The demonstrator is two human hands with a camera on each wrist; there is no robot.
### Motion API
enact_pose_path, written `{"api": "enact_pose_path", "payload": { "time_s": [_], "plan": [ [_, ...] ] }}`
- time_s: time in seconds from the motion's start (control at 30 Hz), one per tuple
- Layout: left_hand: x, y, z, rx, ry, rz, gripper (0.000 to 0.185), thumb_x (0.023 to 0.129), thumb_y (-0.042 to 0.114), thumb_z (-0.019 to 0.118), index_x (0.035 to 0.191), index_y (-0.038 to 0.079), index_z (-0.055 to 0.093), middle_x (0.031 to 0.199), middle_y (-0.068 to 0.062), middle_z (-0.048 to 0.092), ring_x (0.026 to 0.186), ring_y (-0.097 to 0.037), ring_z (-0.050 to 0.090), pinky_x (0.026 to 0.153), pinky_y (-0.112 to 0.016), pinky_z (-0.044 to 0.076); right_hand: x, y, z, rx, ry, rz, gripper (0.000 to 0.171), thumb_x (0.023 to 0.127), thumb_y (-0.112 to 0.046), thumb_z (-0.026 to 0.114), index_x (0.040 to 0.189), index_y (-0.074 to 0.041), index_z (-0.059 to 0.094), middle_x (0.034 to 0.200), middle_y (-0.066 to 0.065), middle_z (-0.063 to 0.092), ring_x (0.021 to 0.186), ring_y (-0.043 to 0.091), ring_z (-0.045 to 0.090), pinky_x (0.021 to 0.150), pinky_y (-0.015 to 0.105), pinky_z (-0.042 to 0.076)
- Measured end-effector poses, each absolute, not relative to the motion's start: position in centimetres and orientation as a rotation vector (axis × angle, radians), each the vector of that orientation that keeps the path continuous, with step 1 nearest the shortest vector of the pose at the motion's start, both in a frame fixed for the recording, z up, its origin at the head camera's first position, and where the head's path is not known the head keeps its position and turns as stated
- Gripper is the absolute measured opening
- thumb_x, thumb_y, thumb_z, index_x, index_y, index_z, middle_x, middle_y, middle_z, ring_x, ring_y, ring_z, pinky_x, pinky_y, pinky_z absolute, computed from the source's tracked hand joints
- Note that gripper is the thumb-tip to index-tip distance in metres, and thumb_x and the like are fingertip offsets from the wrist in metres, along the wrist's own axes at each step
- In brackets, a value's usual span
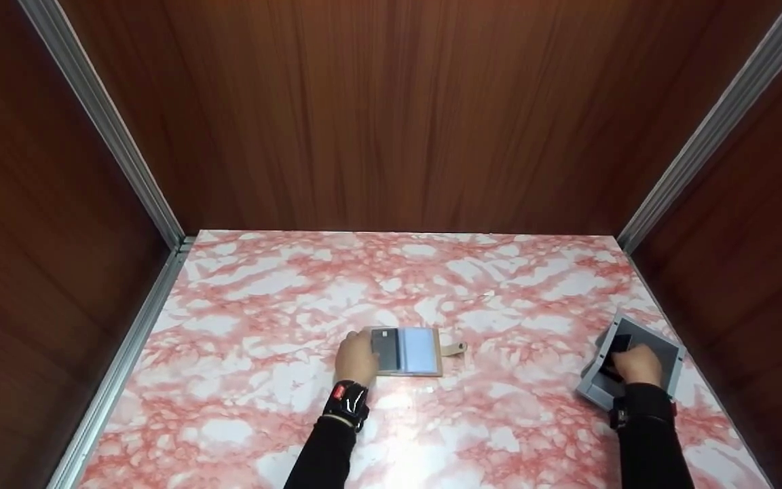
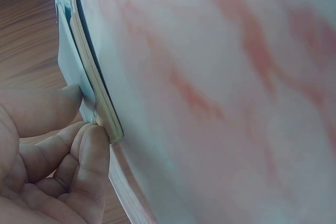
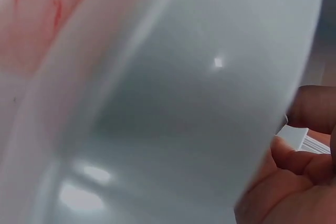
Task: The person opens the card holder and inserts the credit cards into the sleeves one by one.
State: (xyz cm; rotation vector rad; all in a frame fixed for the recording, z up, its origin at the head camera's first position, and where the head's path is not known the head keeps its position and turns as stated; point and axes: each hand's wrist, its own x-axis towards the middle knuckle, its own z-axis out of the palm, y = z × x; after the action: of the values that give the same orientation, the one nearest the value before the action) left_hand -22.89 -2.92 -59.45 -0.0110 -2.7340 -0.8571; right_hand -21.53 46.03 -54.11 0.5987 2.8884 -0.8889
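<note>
My left hand (image 1: pixel 357 360) pinches the left edge of an opened card holder (image 1: pixel 421 350) on the table. Clear sleeves show inside it, with a dark card (image 1: pixel 384 350) at the left and a tan strap (image 1: pixel 454 349) sticking out at the right. In the left wrist view, thumb and fingers (image 2: pixel 92 145) grip the holder's edge. My right hand (image 1: pixel 637 365) reaches into a grey box (image 1: pixel 666 339) and pinches a dark flat card (image 1: pixel 618 348) inside. In the right wrist view the box wall (image 3: pixel 210 103) hides the fingertips.
The table (image 1: pixel 282 421) has a red and white marbled top. Brown wood-grain panels (image 1: pixel 391 115) enclose it at the back and both sides, with metal rails (image 1: pixel 119 129) at the corners. The grey box stands close to the right edge.
</note>
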Motion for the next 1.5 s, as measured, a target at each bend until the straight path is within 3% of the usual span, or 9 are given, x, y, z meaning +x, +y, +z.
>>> {"api": "enact_pose_path", "payload": {
  "time_s": [0.33,0.6,1.23,1.5],
  "plan": [
    [-23.0,-2.9,-59.6,-0.006,-2.733,-0.856,0.032,0.074,0.004,0.080,0.103,-0.003,0.069,0.086,-0.018,0.063,0.082,-0.039,0.064,0.074,-0.049,0.051,-20.9,46.5,-53.5,0.599,2.922,-0.991,0.040,0.092,-0.012,0.049,0.108,0.024,0.051,0.099,0.040,0.059,0.092,0.053,0.058,0.074,0.042,0.048],
    [-23.0,-2.9,-59.6,-0.004,-2.734,-0.875,0.035,0.073,0.002,0.080,0.105,-0.004,0.069,0.086,-0.019,0.063,0.082,-0.039,0.064,0.075,-0.050,0.051,-19.9,46.8,-52.9,0.604,2.994,-0.975,0.044,0.093,-0.013,0.049,0.113,0.026,0.048,0.113,0.045,0.052,0.101,0.058,0.051,0.090,0.061,0.041],
    [-23.0,-3.0,-59.7,-0.007,-2.748,-0.867,0.034,0.075,0.004,0.080,0.105,-0.005,0.068,0.087,-0.019,0.062,0.084,-0.040,0.064,0.076,-0.050,0.051,-20.0,45.7,-50.4,0.647,3.079,-1.078,0.044,0.092,-0.011,0.050,0.119,0.023,0.049,0.114,0.042,0.053,0.104,0.055,0.051,0.092,0.059,0.039],
    [-22.9,-3.0,-59.5,-0.013,-2.741,-0.866,0.035,0.075,0.004,0.080,0.107,-0.005,0.068,0.087,-0.019,0.062,0.083,-0.039,0.063,0.076,-0.050,0.051,-20.7,43.6,-49.2,0.616,3.055,-1.143,0.041,0.096,-0.012,0.050,0.122,0.020,0.048,0.111,0.038,0.056,0.104,0.052,0.056,0.084,0.055,0.046]
  ]
}}
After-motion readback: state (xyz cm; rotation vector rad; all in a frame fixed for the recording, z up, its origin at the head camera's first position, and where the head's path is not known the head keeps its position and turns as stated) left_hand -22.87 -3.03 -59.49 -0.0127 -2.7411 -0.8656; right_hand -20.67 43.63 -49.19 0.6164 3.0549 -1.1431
